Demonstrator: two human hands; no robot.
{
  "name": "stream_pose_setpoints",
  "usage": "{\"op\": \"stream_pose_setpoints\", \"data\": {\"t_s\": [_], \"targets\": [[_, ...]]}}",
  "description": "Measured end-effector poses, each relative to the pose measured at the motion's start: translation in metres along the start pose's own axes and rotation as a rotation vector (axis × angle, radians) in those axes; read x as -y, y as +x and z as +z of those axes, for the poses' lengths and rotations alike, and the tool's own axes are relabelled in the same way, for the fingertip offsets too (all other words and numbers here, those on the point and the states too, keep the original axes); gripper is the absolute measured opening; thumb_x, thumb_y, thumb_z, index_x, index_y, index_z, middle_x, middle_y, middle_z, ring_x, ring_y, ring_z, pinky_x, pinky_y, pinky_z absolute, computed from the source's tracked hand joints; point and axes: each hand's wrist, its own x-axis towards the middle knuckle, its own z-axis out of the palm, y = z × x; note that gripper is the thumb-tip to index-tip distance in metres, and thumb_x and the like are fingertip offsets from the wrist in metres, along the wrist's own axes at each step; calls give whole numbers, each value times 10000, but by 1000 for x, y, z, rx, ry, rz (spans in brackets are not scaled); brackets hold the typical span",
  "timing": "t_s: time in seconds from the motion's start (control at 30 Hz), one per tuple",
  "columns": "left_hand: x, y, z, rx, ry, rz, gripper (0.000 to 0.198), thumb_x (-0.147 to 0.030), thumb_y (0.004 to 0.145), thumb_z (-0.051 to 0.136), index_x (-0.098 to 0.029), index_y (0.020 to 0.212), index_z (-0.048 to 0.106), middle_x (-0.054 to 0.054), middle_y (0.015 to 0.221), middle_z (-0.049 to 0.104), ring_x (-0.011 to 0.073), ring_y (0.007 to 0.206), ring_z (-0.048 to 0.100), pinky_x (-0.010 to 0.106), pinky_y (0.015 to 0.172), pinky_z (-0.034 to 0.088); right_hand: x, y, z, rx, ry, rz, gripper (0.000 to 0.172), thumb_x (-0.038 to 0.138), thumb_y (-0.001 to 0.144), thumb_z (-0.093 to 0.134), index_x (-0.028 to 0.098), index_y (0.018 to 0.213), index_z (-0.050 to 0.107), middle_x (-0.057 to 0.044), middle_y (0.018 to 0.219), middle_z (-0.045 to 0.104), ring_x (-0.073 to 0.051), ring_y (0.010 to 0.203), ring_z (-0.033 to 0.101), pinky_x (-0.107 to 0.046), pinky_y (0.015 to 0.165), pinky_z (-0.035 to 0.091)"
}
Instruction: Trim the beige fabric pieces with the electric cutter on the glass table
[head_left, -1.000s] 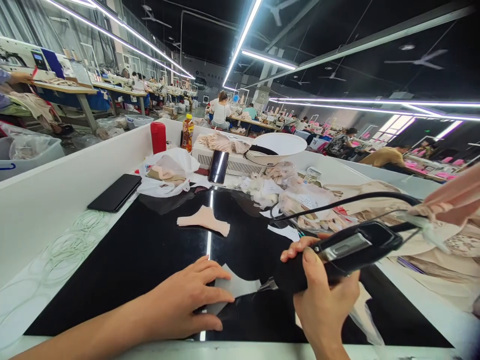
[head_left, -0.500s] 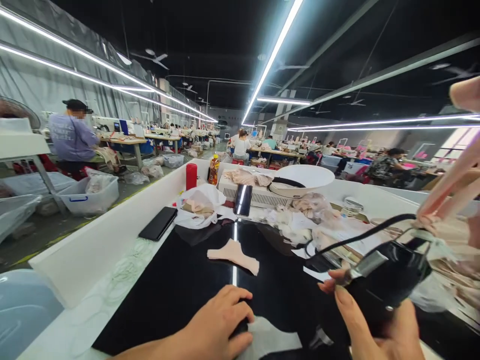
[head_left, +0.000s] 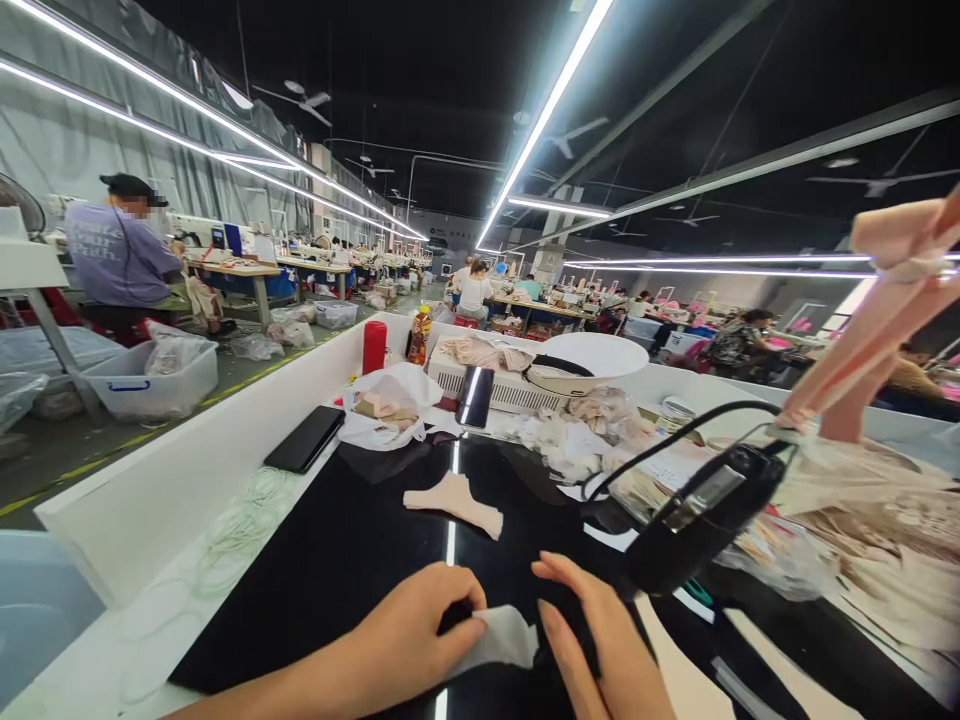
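Note:
My left hand (head_left: 420, 625) pinches the left end of a small whitish fabric piece (head_left: 504, 640) between thumb and fingers, over a glossy black board (head_left: 300, 580). Just right of that piece is my right hand (head_left: 604, 645), fingers apart and nothing held in them. A black handheld device (head_left: 701, 525) with a cord hangs on a pale pink fabric strap (head_left: 844, 360), to the right of and beyond my right hand. Farther up the board lies a flat, light peach fabric piece (head_left: 454, 500) with a raised middle.
Behind the board are a phone (head_left: 475, 398), a plastic bag (head_left: 391, 405), a red cylinder (head_left: 374, 347) and a bottle (head_left: 418, 335). Heaped beige fabric (head_left: 892, 540) fills the right side. A white side wall (head_left: 187, 480) bounds the left. Co-workers sit farther off.
My right hand has let go of the black device and moved left beside the whitish fabric. My left fingers have closed on that fabric and lifted its end. The view has shifted slightly.

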Motion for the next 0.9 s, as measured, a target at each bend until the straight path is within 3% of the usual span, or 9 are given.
{"op": "stream_pose_setpoints", "data": {"t_s": [0.1, 0.23, 0.33, 0.5, 0.67, 0.9], "targets": [[-2, 1, -5, 7, -52, -18, 58, -253, 925, 602, -226, 912, 651, -50, 873, 653, 143, 802, 574, 244, 730, 402, 0, 4, 18, 206, -15, 78, 325, 388, 1055, 468, 352, 1361, 571, 1, 1217, 758, -173, 1136, 726, -249, 955, 583], [2, 7, -9, -13, -185, 19, 74, -245, 926, 587, -211, 894, 644, -57, 823, 641, 132, 760, 563, 233, 707, 403, -4, 4, 26, 331, 130, 203, 271, 469, 1061, 433, 291, 1195, 587, -8, 1010, 747, -167, 951, 733, -233, 866, 581], [9, 11, -12, -39, -289, 3, 84, -259, 905, 598, -196, 871, 642, -45, 791, 627, 136, 743, 557, 237, 689, 408, -1, 9, 32, 318, 244, 207, 253, 498, 1037, 478, 266, 1019, 578, 22, 798, 637, -160, 746, 655, -230, 716, 559], [21, 19, -16, -105, -341, -25, 144, -288, 868, 589, -183, 962, 615, -28, 783, 608, 141, 704, 558, 247, 658, 421, 0, 29, 46, 263, 291, 171, 274, 499, 983, 566, 250, 890, 632, 18, 754, 618, -164, 684, 624, -230, 634, 525], [25, 35, -29, -231, -295, -10, 259, -319, 899, 530, -207, 1129, 486, -43, 790, 578, 136, 678, 545, 244, 637, 425, -6, 53, 59, 195, 219, 111, 292, 477, 979, 561, 250, 925, 736, -7, 789, 675, -180, 683, 638, -252, 632, 507], [33, 70, -60, -299, 17, 45, 55, -274, 927, 568, -220, 938, 562, -27, 850, 621, 157, 763, 573, 274, 732, 438, -14, 89, 84, 119, 77, 43, 290, 373, 1025, 487, 253, 973, 746, -46, 941, 724, -231, 873, 692, -310, 778, 513]]}}
